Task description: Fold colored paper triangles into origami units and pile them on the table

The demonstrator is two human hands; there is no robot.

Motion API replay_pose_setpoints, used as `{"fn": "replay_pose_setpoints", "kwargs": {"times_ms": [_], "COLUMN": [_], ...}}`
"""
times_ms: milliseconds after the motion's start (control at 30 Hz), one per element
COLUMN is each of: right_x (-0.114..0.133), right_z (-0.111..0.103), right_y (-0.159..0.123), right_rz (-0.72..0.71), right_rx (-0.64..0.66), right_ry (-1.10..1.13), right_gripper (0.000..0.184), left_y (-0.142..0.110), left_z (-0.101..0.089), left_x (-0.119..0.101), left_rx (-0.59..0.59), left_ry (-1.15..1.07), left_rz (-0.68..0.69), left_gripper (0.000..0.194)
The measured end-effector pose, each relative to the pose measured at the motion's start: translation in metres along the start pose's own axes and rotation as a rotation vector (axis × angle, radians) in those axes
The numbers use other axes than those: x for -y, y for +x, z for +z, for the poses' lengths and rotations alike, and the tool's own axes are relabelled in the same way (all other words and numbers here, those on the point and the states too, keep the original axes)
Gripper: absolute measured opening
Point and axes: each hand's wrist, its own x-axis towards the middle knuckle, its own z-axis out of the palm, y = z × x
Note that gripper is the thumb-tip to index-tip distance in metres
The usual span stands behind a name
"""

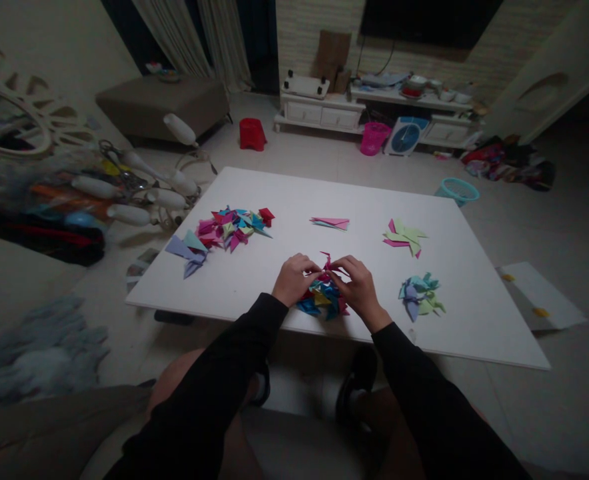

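Between my two hands is a small pink origami crane (327, 263), pinched from both sides by the fingertips. My left hand (297, 278) is closed on its left side, and my right hand (357, 283) closes on its right side. Just below them a pile of folded paper pieces (320, 299) in blue, yellow and pink lies near the table's front edge, partly hidden by the hands. Straight ahead, long narrow folded papers (330, 223) in pink and pale green lie flat on the table.
The white table (274, 193) carries a large heap of coloured origami (232, 227) and purple pieces (188, 252) on the left. To the right lie green and pink folded papers (404, 237) and a teal, purple and green cluster (421, 295). A blue basket (458, 191) stands beyond the far edge.
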Motion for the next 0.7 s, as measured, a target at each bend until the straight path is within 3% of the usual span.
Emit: {"fn": "replay_pose_setpoints", "kwargs": {"times_ms": [533, 700], "right_x": [-0.001, 0.0009], "right_z": [0.0036, 0.0018], "right_y": [0.0015, -0.0001], "right_rz": [0.013, 0.005], "right_rx": [0.006, -0.044], "right_ry": [0.029, 0.027], "right_gripper": [0.008, 0.009], "left_y": [0.0004, -0.0004], "left_z": [-0.0019, -0.0028], "left_x": [0.0011, 0.0006], "left_rx": [-0.022, -0.02], "left_ry": [0.035, 0.034], "left_rz": [-0.063, -0.041], "left_gripper": [0.03, 0.023]}}
